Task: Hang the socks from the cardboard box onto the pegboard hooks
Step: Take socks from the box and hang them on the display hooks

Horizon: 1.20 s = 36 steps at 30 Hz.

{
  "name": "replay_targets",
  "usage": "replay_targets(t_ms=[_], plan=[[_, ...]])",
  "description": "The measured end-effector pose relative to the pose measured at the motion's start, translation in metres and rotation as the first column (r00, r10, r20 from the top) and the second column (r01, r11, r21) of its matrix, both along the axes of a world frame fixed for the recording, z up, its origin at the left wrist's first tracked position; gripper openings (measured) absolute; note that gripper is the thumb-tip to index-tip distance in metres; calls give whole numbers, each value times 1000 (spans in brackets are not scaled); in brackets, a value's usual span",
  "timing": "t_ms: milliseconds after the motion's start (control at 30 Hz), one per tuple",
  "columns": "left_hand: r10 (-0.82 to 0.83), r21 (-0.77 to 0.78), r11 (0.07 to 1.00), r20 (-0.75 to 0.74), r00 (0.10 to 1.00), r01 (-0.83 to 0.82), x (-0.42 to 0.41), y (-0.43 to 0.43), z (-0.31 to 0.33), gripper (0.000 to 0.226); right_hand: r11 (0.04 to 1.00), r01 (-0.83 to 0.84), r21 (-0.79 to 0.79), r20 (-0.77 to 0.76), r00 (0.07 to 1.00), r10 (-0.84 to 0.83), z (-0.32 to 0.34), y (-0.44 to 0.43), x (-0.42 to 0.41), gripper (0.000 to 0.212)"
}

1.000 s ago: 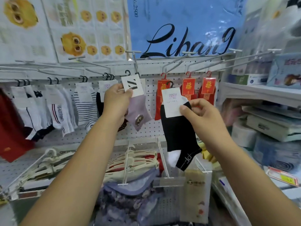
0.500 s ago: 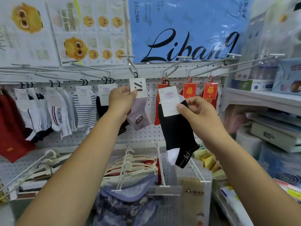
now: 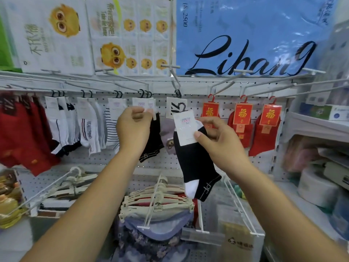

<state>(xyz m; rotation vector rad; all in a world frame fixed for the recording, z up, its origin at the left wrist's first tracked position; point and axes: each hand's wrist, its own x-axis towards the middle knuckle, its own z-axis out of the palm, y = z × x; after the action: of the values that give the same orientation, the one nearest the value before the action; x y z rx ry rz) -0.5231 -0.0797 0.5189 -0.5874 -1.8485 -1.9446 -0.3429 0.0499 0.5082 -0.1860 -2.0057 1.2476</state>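
Right hand [image 3: 217,142] pinching card of black sock [image 3: 192,163], left hand [image 3: 134,127] beside, pinching card of hanging sock [image 3: 154,140]

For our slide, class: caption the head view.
Right hand holds a black sock by its label at the pegboard; left hand pinches a hung card.

White tissue packs [image 3: 56,35] printed with a yellow cartoon face are standing across the top left, and just beside them a blue pack [image 3: 245,25] lettered "Libang" is filling the upper right. Lower down, a bunch of beige plastic hangers [image 3: 156,200] is hanging above folded floral fabric [image 3: 147,242], with a clear packet [image 3: 239,241] bearing a panda logo sitting to its right. At the far right a white shelf [image 3: 309,122] is carrying boxed goods above a white paper roll [image 3: 317,188], while gold-wrapped items [image 3: 7,205] are lying at the left edge.
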Motion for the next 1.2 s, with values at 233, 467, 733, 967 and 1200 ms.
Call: replay_targets(t_ms=[233, 467, 733, 967, 1200], plan=[[141, -54, 985, -307, 941, -165, 1, -60, 33, 23, 988, -55, 144, -38, 997, 61, 12, -30, -82, 39], [84, -90, 988, -365, 927, -125, 4, -77, 47, 8, 990, 0, 144, -107, 994, 16, 25, -39, -139, 42], [67, -114, 986, -376, 924, -118, 4, -80, 50, 6, 991, -23, 134, -64, 997, 32, 13, -43, -148, 43], [58, -169, 976, -406, 912, -137, 5, -84, 44, 16, 985, 0, 172, 11, 1000, -2, 14, -48, -117, 51], [-44, -370, 922, -388, 921, -112, 7, -104, 10, 29, 934, 22, 355, 90, 994, -57, -3, -56, -54, 49]])
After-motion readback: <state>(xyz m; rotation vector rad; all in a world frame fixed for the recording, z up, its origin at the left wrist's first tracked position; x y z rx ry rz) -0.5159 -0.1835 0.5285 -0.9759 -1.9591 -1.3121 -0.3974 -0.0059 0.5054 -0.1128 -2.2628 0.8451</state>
